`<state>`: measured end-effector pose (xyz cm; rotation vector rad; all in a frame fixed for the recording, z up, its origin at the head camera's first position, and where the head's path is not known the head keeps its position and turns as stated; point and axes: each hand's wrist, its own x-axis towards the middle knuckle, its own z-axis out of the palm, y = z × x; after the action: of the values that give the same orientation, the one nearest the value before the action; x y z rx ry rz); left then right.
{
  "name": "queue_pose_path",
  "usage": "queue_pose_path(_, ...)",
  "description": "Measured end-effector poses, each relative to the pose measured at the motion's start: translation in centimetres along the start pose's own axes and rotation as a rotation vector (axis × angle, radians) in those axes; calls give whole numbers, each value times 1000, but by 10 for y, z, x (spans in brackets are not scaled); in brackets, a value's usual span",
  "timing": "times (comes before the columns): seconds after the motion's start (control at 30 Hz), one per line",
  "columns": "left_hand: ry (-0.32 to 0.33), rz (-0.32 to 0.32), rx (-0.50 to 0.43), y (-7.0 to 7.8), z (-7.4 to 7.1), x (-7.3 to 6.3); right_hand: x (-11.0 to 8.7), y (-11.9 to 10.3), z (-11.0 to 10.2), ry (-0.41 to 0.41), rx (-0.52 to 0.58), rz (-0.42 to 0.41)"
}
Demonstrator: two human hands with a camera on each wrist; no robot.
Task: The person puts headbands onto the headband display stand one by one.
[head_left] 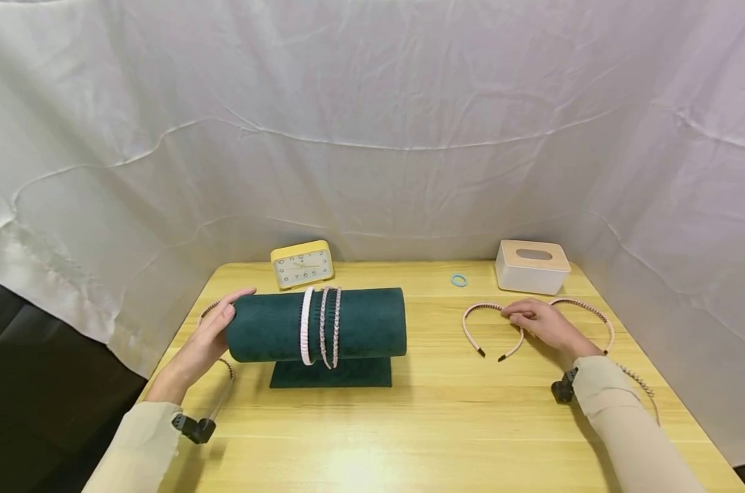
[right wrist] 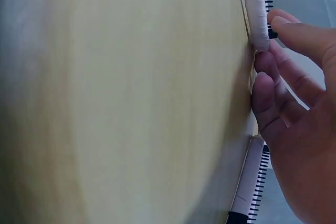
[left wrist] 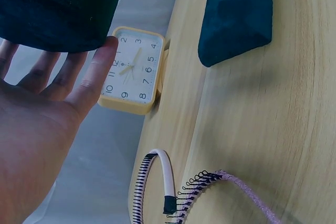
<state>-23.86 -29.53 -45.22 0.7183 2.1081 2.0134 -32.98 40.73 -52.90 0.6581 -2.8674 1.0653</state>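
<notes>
A dark green velvet display roll [head_left: 261,329] stands on a flat base. My left hand [head_left: 206,339] rests its extended fingers against the roll's left end. Round the roll sit a thick pale pink headband [head_left: 306,329] and two slim twisted ones [head_left: 336,329]. At the right, my right hand [head_left: 548,325] pinches the top right part of a pale pink headband [head_left: 471,334], which lies on the table with black tips toward me. Small black teeth line that headband [right wrist: 254,3] in the right wrist view. Part of its band is hidden behind the fingers.
A yellow clock [head_left: 302,266], a blue ring [head_left: 459,280] and a tissue box [head_left: 533,270] stand along the table's back. More headbands lie right of my right hand, including one with a toothed edge [head_left: 603,318]. Others [left wrist: 168,177] lie below my left hand.
</notes>
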Motion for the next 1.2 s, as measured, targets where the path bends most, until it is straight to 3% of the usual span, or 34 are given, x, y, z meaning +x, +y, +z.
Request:
queue_pose_path(0.3, 7, -3, 7, 0, 0, 1, 0, -2, -2, -10, 28, 24)
queue_pose_path(0.6, 3, -10, 10, -1, 0, 0, -4, -9, -7, -28, 293, 100)
queue_pose_path(0.73, 2, -12, 9, 0, 0, 0, -4, -10, -10, -69, 439, 182)
queue_pose_path(0.83, 1, -13, 8, 0, 0, 0, -4, -11, -13, -102, 489, 209)
queue_pose_path(1.0, 4, -11, 10, 0, 0, -1, -4, -11, -18, -170, 481, 204)
queue_pose_path(1.2, 2, -8, 3, -1, 0, -1, -6, -11, -18, -196, 557, 229)
